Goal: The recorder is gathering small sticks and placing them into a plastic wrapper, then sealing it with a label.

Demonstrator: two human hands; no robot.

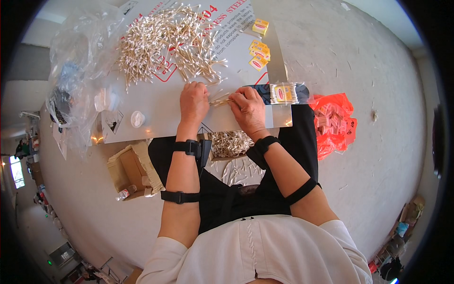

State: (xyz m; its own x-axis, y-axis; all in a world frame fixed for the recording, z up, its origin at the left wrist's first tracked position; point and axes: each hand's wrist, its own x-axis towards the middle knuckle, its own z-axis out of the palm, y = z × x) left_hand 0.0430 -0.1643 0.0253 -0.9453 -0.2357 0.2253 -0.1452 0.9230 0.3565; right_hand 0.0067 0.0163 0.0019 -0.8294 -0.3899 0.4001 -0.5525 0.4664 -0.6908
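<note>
A large loose heap of cotton swabs (156,45) covers the far part of the metal-topped table (161,128). Just on the near side of that heap, my left hand (193,105) has its fingers curled together; what they hold, if anything, is hidden. To its right, my right hand (249,112) pinches a small bunch of swabs (220,101), whose ends point toward my left hand. Beyond the right hand, a clear pack of swabs with a yellow label (283,93) rests on a dark strip (263,93) at the table's right edge.
Yellow label cards (259,51) and a small yellow stack (260,26) lie far right. At left are a clear plastic bag (78,42) and a white round cap (137,119). Below are a box of swabs (230,143), an open cardboard box (124,166) and a red bag (347,102) with pink packs.
</note>
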